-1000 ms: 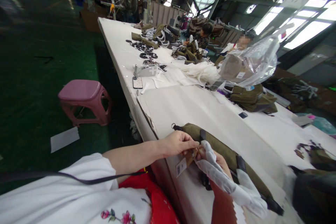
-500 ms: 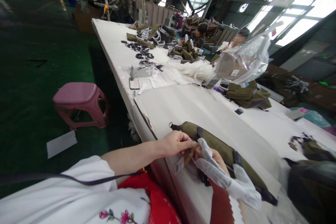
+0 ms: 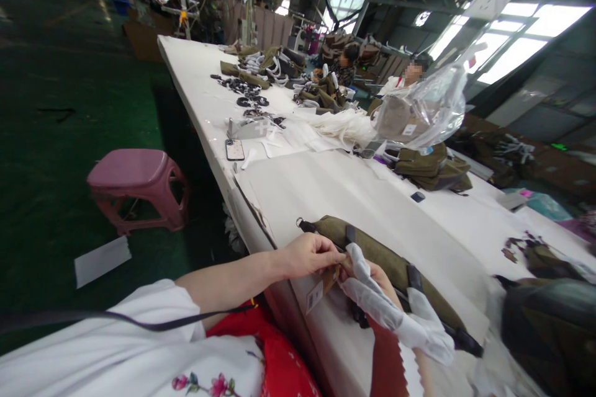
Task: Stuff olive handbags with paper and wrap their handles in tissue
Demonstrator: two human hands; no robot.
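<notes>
An olive bag point(image 3: 382, 254) with dark straps lies along the near part of the white table point(image 3: 298, 183). My left hand point(image 3: 316, 254) is closed, its thumb and fingertips pinched at the top of a brown tag. My right hand point(image 3: 367, 273) meets it there, fingers closed around the same spot. Below the fingertips hang the brown tag point(image 3: 330, 279) and a white label point(image 3: 314, 298) with printing. White paper-wrapped handles point(image 3: 372, 301) of the bag lie over my right hand and forearm, hiding part of them.
A phone point(image 3: 234, 150) rests by the table's left edge. Piles of olive bags point(image 3: 431, 164) and white strips point(image 3: 349, 127) lie farther off. A clear plastic bag point(image 3: 419, 111) hangs above. A pink stool point(image 3: 139, 186) stands on the floor. Two people are at the far side.
The whole view has shifted slightly, so the table and stool appear a little farther left. Both hands keep their pinch at the tag.
</notes>
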